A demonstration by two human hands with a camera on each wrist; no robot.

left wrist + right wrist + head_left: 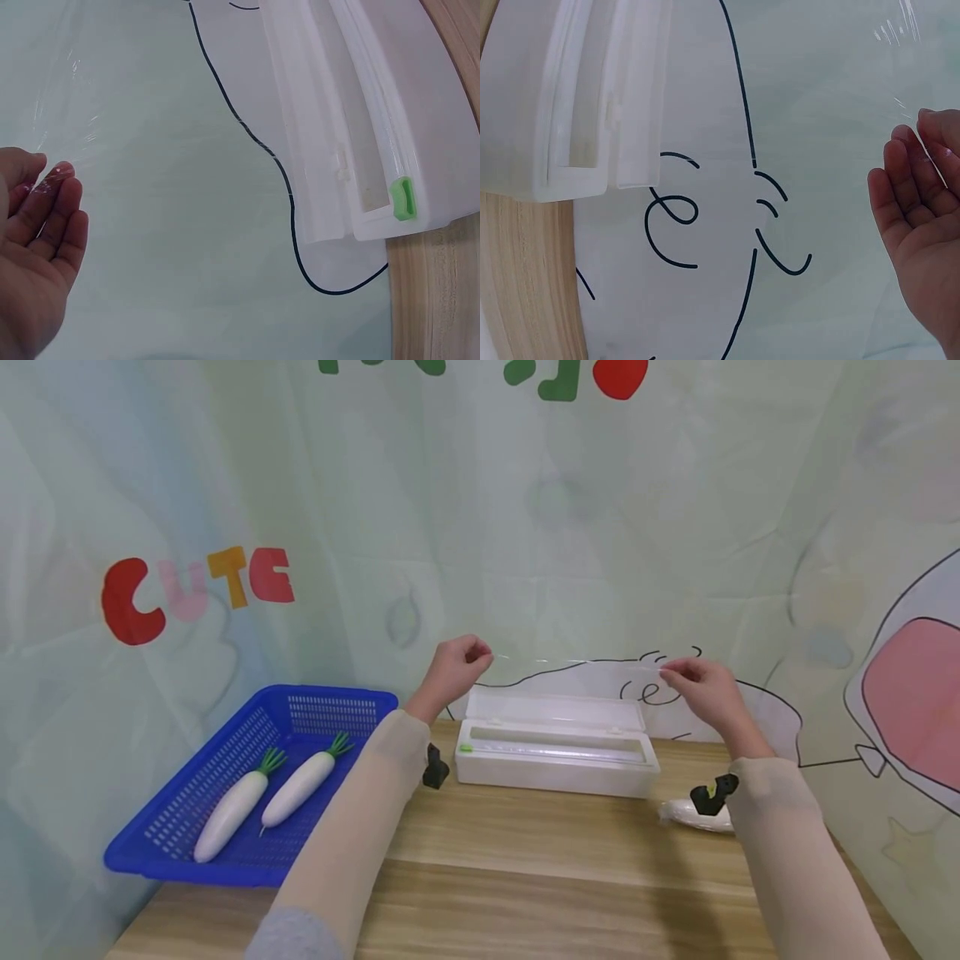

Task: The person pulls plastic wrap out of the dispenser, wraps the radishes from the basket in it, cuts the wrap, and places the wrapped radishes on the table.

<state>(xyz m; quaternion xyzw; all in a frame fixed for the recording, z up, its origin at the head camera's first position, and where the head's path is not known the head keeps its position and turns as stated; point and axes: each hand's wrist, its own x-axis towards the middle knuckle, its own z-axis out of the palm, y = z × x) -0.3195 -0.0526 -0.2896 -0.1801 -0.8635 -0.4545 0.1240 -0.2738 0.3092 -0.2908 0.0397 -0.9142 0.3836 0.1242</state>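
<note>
A sheet of clear cling film (573,662) is stretched between my two hands, above the white cling film dispenser (555,778). My left hand (456,670) pinches one end between thumb and fingertips; film shows crinkled over the fingertips in the left wrist view. At the other end, my right hand (705,693) pinches the film the same way. The dispenser's lid (555,710) is raised at the back, and a film roll (558,752) shows inside. A green slider (403,199) sits at the dispenser's left end. How far the film hangs is hard to see.
On the left stands a blue basket (135,860) with two white radishes (232,817) with green tops. A shiny white film-wrapped item (684,812) lies on the wooden table (525,860), partly behind the right wrist. A printed curtain (487,527) hangs behind.
</note>
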